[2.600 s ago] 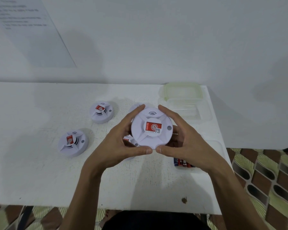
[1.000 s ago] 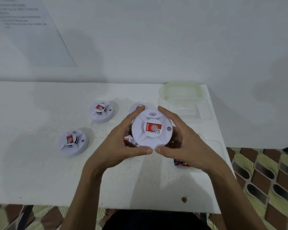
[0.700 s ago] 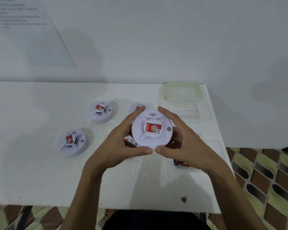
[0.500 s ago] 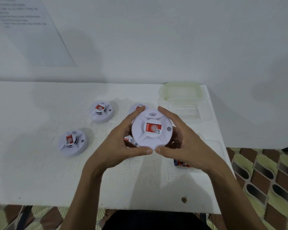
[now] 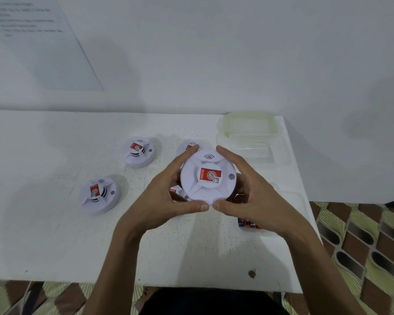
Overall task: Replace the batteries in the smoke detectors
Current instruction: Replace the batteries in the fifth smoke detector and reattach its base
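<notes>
Both hands hold a round white smoke detector (image 5: 208, 178) with a red label above the table, its face up. My left hand (image 5: 162, 198) grips its left rim and my right hand (image 5: 250, 196) grips its right rim, thumbs meeting at the near edge. Two more detectors lie to the left, one near (image 5: 100, 194) and one farther back (image 5: 138, 151). Another detector (image 5: 188, 147) peeks out behind my left fingers, and a further detector (image 5: 176, 192) is mostly hidden under my hands. Red and dark batteries (image 5: 248, 223) show under my right wrist.
A clear plastic container (image 5: 259, 148) with a pale green lid (image 5: 248, 122) stands at the back right of the white table (image 5: 43, 235). A clear tray (image 5: 298, 201) lies at the right edge. A printed sheet (image 5: 32, 42) hangs on the wall. Patterned floor lies to the right.
Almost nothing has changed. Both hands keep the same grip on the detector, which stays in the same spot with at most a slight turn.
</notes>
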`<control>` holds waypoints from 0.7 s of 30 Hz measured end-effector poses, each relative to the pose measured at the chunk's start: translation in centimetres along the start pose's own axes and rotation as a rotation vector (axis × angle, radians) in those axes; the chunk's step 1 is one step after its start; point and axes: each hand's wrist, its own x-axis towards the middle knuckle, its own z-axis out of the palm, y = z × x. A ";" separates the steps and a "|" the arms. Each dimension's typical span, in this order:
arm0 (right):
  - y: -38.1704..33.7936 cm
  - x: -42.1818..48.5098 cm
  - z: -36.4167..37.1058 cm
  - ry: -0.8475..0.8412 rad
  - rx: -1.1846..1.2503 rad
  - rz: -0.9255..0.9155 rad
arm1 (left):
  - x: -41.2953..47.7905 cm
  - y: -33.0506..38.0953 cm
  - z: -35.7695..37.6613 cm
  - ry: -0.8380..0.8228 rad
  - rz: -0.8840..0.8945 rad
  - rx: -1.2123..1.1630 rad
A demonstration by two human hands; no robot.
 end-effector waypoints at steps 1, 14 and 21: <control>0.0 0.0 0.0 0.000 0.003 0.002 | 0.0 0.0 0.0 0.000 0.001 -0.002; 0.1 0.5 0.6 0.003 0.015 -0.029 | -0.3 0.1 -0.5 0.021 0.009 0.013; -0.6 3.5 4.4 -0.056 0.008 0.016 | -2.4 -1.4 -4.9 0.066 -0.038 0.062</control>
